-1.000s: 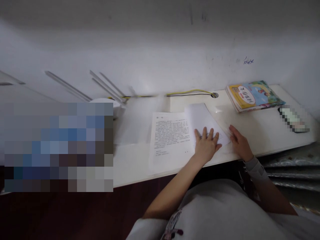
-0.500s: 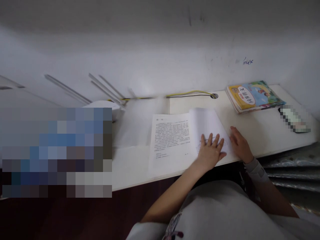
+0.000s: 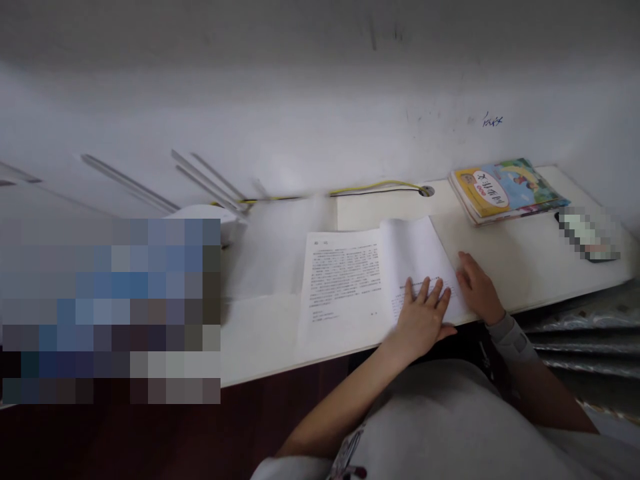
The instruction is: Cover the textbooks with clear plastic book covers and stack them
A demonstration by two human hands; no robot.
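Note:
An open book [image 3: 345, 270] lies on the white desk, its left page full of printed text. The right page is mostly blank, with a little print low down. My left hand [image 3: 424, 317] rests flat on the lower part of that right page, fingers spread, covering some of the print. Beside the page's right edge is my right hand [image 3: 477, 287], its fingers stretched out and held close together, with no object seen in it. Whether it touches the page edge I cannot tell. A grey band [image 3: 507, 330] circles the right wrist.
Several books with a colourful cover [image 3: 510, 190] are stacked at the back right. A phone [image 3: 587, 233] with a blurred screen lies near them. A yellow cable [image 3: 380, 185] runs along the wall to a desk hole [image 3: 427, 191]. A white device with antennas [image 3: 210, 213] stands left, behind a pixelated area.
My left hand has slid slightly down the right page, showing a bit more print. My right hand stays by the page edge. The view has shifted a little.

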